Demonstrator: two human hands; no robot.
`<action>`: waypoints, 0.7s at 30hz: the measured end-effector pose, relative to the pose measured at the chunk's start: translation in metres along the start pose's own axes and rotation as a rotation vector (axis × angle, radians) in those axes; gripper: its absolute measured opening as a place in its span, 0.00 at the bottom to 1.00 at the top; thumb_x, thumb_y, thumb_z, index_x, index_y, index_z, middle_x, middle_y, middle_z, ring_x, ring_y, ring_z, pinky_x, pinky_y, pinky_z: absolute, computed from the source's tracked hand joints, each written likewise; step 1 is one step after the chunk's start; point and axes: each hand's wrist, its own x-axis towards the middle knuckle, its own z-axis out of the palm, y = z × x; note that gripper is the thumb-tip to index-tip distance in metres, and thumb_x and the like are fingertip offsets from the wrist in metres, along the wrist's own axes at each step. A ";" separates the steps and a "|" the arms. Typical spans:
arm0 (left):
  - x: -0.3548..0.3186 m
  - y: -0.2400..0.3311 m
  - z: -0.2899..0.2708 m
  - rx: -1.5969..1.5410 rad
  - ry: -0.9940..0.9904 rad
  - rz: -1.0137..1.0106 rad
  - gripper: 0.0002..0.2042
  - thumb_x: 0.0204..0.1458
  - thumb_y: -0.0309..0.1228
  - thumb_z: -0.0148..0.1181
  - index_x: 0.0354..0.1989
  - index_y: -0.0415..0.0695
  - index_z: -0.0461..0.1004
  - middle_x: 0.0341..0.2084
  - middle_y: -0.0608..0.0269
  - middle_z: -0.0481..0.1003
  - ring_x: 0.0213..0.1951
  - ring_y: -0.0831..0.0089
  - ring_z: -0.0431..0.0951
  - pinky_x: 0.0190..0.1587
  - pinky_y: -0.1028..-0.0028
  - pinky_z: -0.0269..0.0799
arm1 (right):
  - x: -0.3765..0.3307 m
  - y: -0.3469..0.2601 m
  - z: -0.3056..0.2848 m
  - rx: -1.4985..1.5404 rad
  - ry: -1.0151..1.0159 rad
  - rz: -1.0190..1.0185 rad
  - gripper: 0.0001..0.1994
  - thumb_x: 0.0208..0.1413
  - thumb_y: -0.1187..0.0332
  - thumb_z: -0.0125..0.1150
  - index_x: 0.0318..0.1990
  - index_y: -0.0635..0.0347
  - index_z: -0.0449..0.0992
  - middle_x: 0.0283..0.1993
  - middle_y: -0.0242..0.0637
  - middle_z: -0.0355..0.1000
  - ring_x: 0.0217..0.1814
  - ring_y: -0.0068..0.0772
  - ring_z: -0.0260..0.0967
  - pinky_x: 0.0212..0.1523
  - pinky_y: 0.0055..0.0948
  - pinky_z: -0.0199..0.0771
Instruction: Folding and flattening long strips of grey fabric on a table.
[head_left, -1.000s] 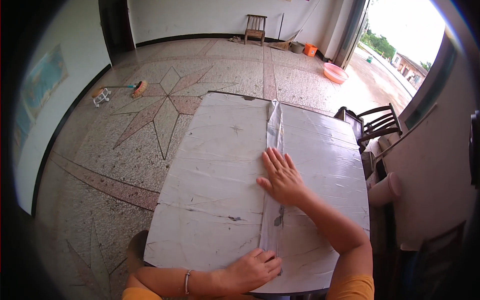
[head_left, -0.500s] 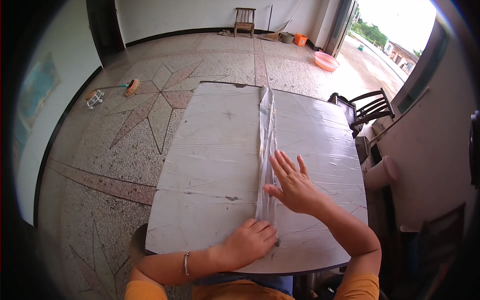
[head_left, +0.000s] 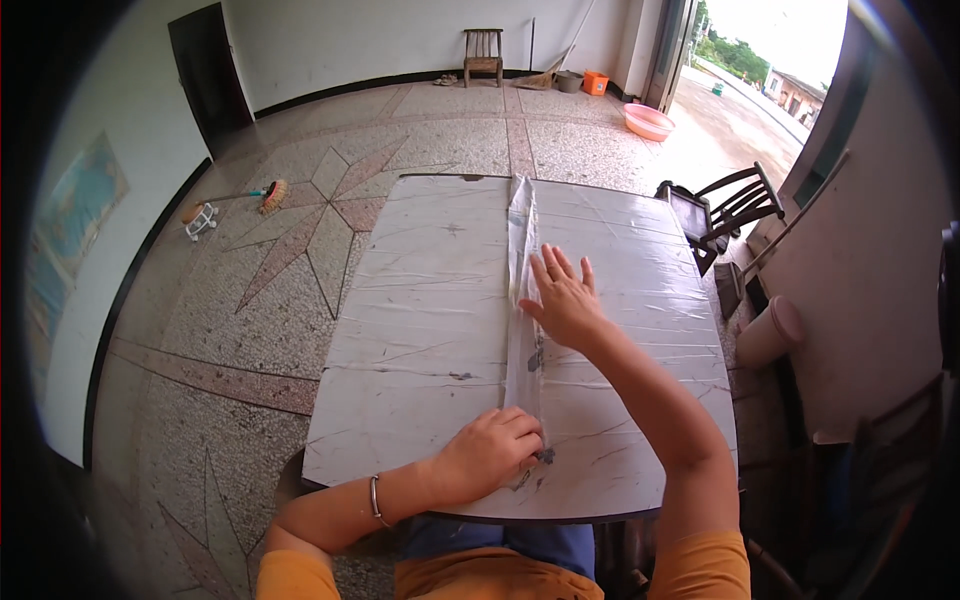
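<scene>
The left hand (head_left: 492,450) is pinning the near end of the long clear plastic strip (head_left: 522,300) lying down the surface (head_left: 420,330) with curled fingers, while the right hand (head_left: 562,300) is pressing flat, fingers spread; smoothing outward evenly should avoid creases.

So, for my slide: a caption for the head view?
Left hand pins a long clear plastic strip on the table; right hand lies flat on it.

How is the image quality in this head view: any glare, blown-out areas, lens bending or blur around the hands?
Head view: the doorway at upper right is overexposed; the table shows soft sheen but no hard glare; its straight edges bow from fisheye distortion; dark vignette rings the frame; the left hand, right hand and clear plastic strip look sharp.
</scene>
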 end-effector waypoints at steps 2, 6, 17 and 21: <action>-0.001 0.000 -0.001 -0.031 0.020 -0.010 0.08 0.50 0.30 0.64 0.38 0.43 0.77 0.39 0.60 0.74 0.46 0.60 0.73 0.49 0.65 0.71 | -0.028 -0.015 -0.009 0.146 -0.061 -0.150 0.35 0.64 0.51 0.53 0.73 0.59 0.52 0.79 0.44 0.43 0.82 0.39 0.35 0.77 0.55 0.30; -0.003 0.006 -0.006 -0.012 -0.046 -0.083 0.07 0.49 0.29 0.65 0.36 0.43 0.77 0.36 0.59 0.73 0.43 0.58 0.73 0.48 0.63 0.72 | -0.081 -0.031 -0.010 0.146 -0.200 -0.257 0.35 0.67 0.45 0.44 0.74 0.55 0.51 0.79 0.43 0.42 0.82 0.38 0.34 0.77 0.53 0.28; 0.006 -0.011 -0.018 -0.233 -0.245 -0.199 0.09 0.52 0.32 0.66 0.39 0.45 0.80 0.34 0.58 0.77 0.39 0.57 0.76 0.43 0.63 0.73 | -0.098 -0.014 -0.044 0.412 -0.162 -0.184 0.20 0.60 0.61 0.61 0.58 0.56 0.74 0.69 0.44 0.63 0.75 0.43 0.52 0.72 0.48 0.45; 0.012 -0.008 -0.022 -0.221 -0.269 -0.220 0.09 0.51 0.33 0.66 0.38 0.44 0.81 0.34 0.58 0.77 0.38 0.58 0.77 0.42 0.64 0.74 | -0.120 -0.009 -0.035 0.567 -0.172 -0.330 0.11 0.58 0.67 0.64 0.48 0.55 0.82 0.61 0.38 0.73 0.68 0.40 0.61 0.67 0.43 0.55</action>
